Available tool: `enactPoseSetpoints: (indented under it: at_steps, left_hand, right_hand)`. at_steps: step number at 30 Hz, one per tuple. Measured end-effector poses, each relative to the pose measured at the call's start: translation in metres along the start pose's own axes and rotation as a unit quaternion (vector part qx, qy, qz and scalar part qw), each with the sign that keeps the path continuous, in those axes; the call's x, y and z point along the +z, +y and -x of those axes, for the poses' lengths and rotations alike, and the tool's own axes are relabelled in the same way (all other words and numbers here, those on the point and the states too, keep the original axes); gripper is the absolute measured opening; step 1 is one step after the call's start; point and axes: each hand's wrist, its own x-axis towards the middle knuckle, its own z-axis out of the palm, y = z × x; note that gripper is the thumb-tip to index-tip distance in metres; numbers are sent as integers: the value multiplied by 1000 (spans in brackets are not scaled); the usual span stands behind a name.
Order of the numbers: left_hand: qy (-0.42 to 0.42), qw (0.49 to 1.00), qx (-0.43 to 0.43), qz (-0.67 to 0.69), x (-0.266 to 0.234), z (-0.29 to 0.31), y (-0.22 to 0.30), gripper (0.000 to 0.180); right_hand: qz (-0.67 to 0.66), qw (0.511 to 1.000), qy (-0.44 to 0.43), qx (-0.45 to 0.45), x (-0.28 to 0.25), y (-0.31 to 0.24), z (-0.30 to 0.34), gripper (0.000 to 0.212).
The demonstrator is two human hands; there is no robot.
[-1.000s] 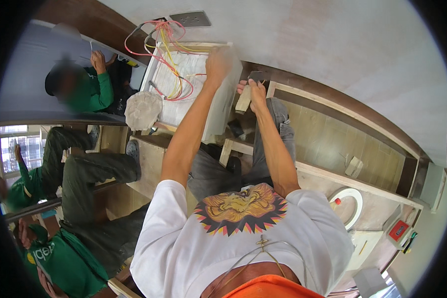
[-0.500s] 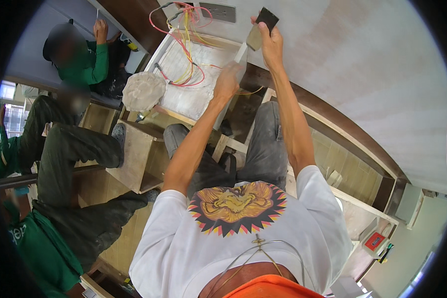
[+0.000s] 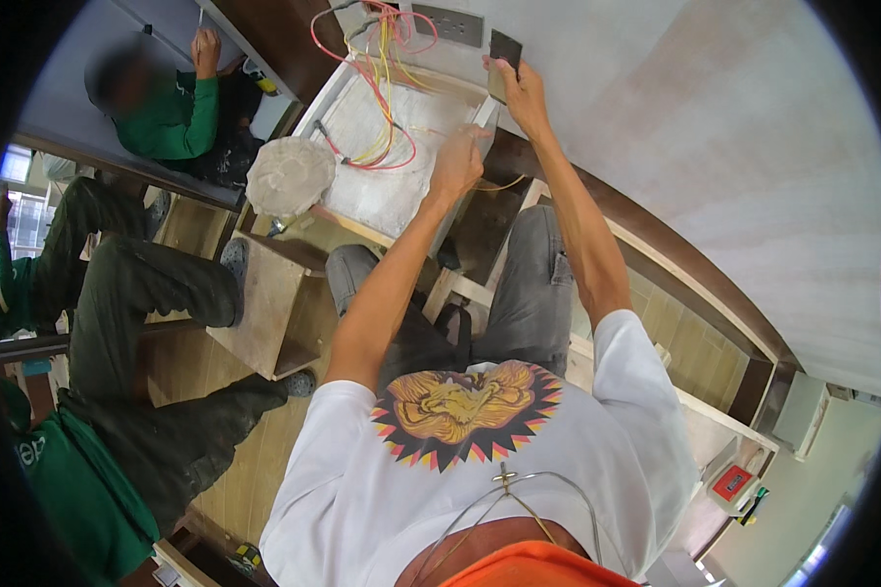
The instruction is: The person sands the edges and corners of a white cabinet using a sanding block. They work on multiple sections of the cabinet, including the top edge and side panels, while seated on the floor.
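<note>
My right hand (image 3: 525, 98), at the wall near the top, is closed round a flat rectangular scraper (image 3: 505, 49) with a dark face. My left hand (image 3: 457, 164) is lower and to the left, over the right edge of a shallow pale wooden box (image 3: 382, 210). Its fingers are curled and slightly blurred; a pale thin shape shows by them, but I cannot make out what they hold. Red and yellow wires (image 3: 382, 78) hang over the box. Beside its left corner is a round, crumpled whitish covered bundle (image 3: 290, 176).
A socket plate (image 3: 447, 26) is on the wall above the box. At the left, a person in green (image 3: 171, 122) sits or crouches, and another's dark-trousered leg (image 3: 157, 284) reaches toward a wooden box (image 3: 264, 303). A red-and-white device (image 3: 732, 484) lies at lower right.
The scraper has turned more edge-on and moved slightly left and down in my right hand. My left hand has shifted slightly right. The whole view has moved a little.
</note>
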Motion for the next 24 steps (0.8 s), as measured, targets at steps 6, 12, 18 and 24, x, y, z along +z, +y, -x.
enactPoseSetpoints:
  at_steps: [6, 12, 18, 24]
  left_hand:
    - [9, 999, -19, -31, -2, -7, 2, 29]
    - [3, 993, -38, -114, 10, -4, 5, 29]
    - [-71, 970, -102, -210, 4, -31, -1, 30]
    - [-47, 989, -30, -139, -29, -3, 12, 27]
  right_hand:
    - [28, 999, 33, 18, -22, 2, 26, 42]
    - [-17, 972, 203, 121, -48, 23, 136, 26]
    - [-347, 865, 146, 332, 11, 6, 233, 24]
    - [-378, 831, 96, 397, 26, 33, 261, 36]
